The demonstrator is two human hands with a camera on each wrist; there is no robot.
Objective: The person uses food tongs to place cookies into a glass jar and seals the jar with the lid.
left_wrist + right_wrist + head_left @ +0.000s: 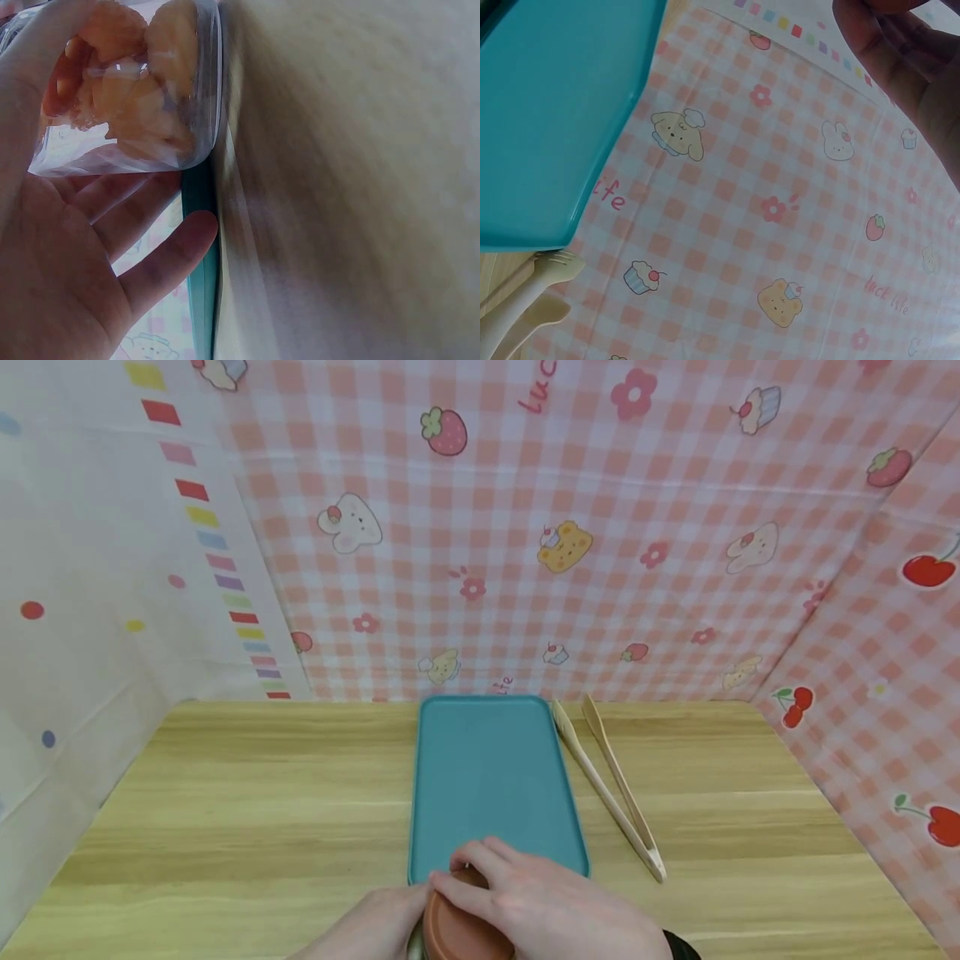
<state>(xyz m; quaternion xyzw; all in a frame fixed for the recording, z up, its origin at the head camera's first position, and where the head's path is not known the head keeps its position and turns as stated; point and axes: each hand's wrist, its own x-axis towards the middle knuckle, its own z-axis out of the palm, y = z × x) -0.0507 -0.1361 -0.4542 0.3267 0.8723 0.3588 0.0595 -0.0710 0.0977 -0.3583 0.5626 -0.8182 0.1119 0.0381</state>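
Close to the front edge of the table, a clear plastic jar (171, 124) holds several orange-brown food pieces. My left hand (381, 920) grips its side, with the thumb on one side and fingers behind it in the left wrist view. A brown round lid (459, 928) tops the jar in the head view. Bent over that lid from the right, my right hand (558, 906) grips its rim. Only part of the right hand and a sliver of the lid show in the right wrist view. The jar's lower part is hidden from the head camera.
Just beyond the hands lies a flat teal tray (491, 777) on the wood-grain table (285, 810). Wooden tongs (617, 806), with one forked tip, lie along its right side. Patterned cloth walls (495, 610) stand at the back and both sides.
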